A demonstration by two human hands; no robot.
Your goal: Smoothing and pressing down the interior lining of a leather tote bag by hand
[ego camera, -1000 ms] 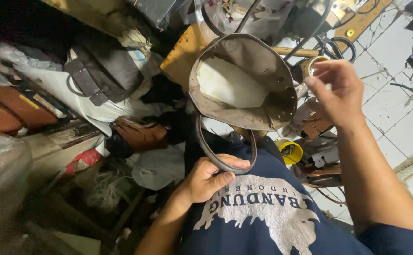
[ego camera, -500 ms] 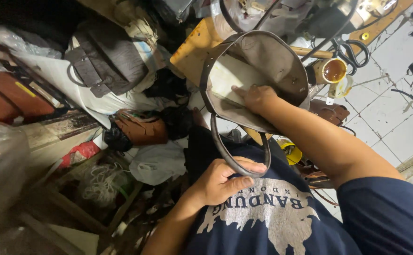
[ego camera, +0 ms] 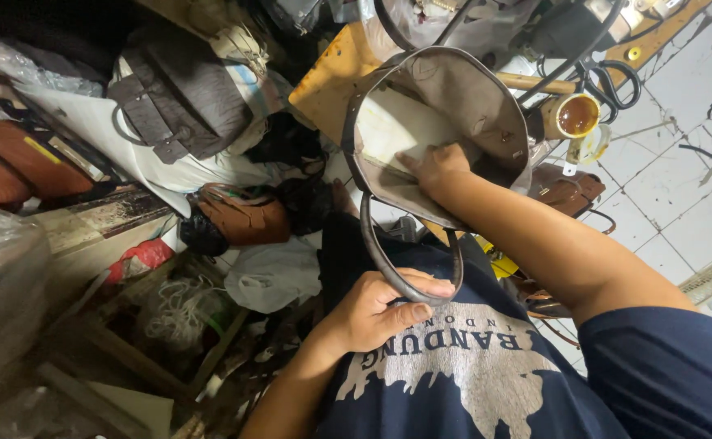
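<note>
A grey-brown handbag (ego camera: 486, 106) hangs open in front of my chest, its mouth facing me. My left hand (ego camera: 376, 313) is closed around the bag's dark loop handle (ego camera: 388, 264) just above my dark blue shirt. My right hand (ego camera: 435, 169) reaches inside the bag, fingers flat on a white sheet (ego camera: 396, 126) that lies against the inner wall. Whether the fingers grip the sheet is hidden.
A dark grey bag (ego camera: 177, 97) and a brown leather bag (ego camera: 246, 215) lie among clutter at the left. A tin of brown glue (ego camera: 574, 115), black scissors (ego camera: 612, 81) and a small brown bag (ego camera: 566, 191) sit on white floor tiles at the right. Wooden frames lie lower left.
My right hand went from the bag's outer rim into its mouth and now presses on the white sheet inside. My left hand kept its hold on the handle.
</note>
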